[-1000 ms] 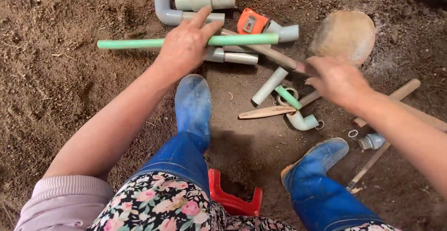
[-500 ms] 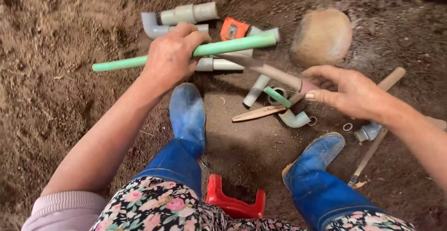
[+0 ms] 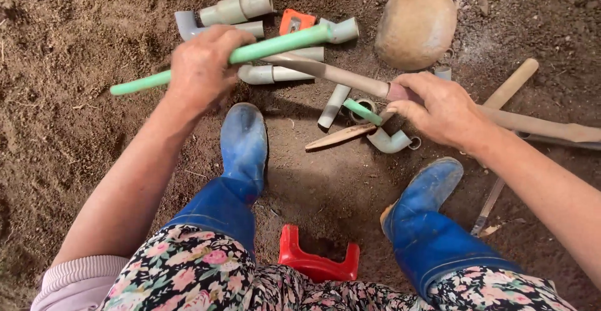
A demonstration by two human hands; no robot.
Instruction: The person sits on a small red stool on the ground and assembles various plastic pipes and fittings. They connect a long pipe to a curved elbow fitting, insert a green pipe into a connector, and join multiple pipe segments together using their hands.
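Left hand (image 3: 203,67) grips green pipe (image 3: 275,45); right hand (image 3: 438,107) clasps knife (image 3: 332,73) handle. Cut pending; blade needs placing.

Bare brown dirt floor (image 3: 75,135) in daylight, a red plastic stool (image 3: 316,262) below.

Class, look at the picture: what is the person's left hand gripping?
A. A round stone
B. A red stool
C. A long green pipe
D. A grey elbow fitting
C: the left hand is closed around the long green pipe, lifted over the grey fittings.
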